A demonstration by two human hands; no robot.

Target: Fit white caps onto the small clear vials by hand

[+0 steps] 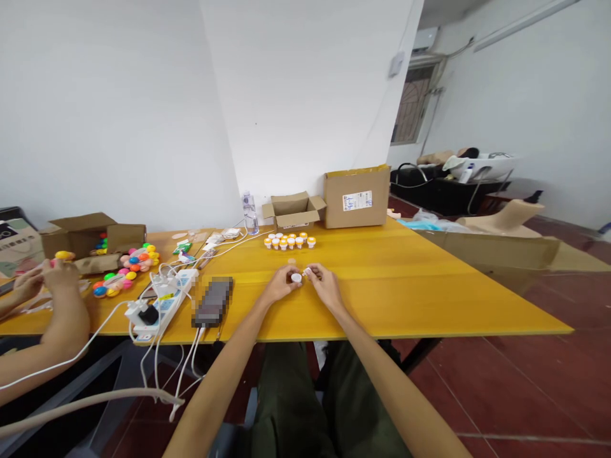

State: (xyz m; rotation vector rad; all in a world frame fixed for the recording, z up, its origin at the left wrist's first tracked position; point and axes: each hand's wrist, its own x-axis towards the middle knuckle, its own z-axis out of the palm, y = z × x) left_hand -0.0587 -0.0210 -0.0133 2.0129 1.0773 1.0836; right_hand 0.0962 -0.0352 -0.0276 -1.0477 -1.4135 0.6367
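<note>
My left hand (280, 285) is closed at the fingertips on a small white round cap-like piece (296, 278), just above the yellow table (410, 292). Close beside it, my right hand (324, 285) pinches a small whitish piece (307, 271), too small to name surely. The two pieces are apart by a narrow gap. Beyond my hands, several small white-and-orange pieces (291, 242) stand grouped in rows on the table.
A small open carton (293, 219) and a larger box (357, 197) stand at the back, near a water bottle (249, 213). To my left lie a phone (213, 302), a power strip (167, 304) with loose cables, and colourful balls (138, 259). Another person's hands (55, 277) work at far left.
</note>
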